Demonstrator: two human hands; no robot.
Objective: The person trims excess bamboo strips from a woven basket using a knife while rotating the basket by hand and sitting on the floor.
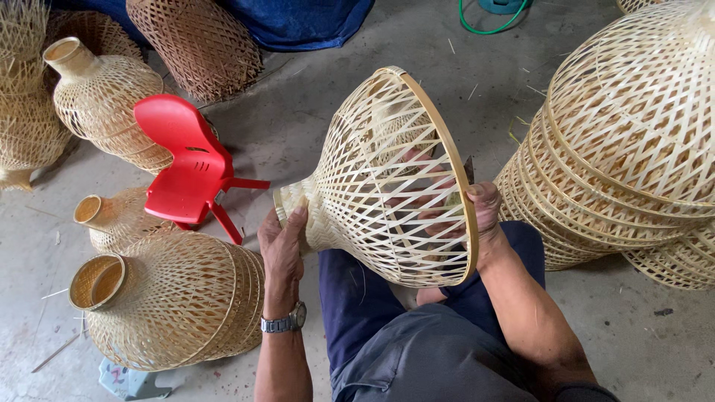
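Observation:
I hold a bell-shaped woven bamboo lampshade [376, 179] on its side above my lap, its wide rim facing right. My left hand [283, 242], with a metal wristwatch, grips the narrow neck at the left. The thumb of my right hand [482, 212] lies over the wide hoop rim, while the fingers reach inside the weave. A dark blade tip [468, 170] shows just above that hand; whether the hand holds it is unclear.
A tipped red plastic chair [186, 164] lies to the left. Finished woven shades [167, 298] lie nested at lower left, with more [100, 97] behind. A tall stack of shades [625, 134] stands at the right. Blue cloth [298, 22] lies on the concrete floor behind.

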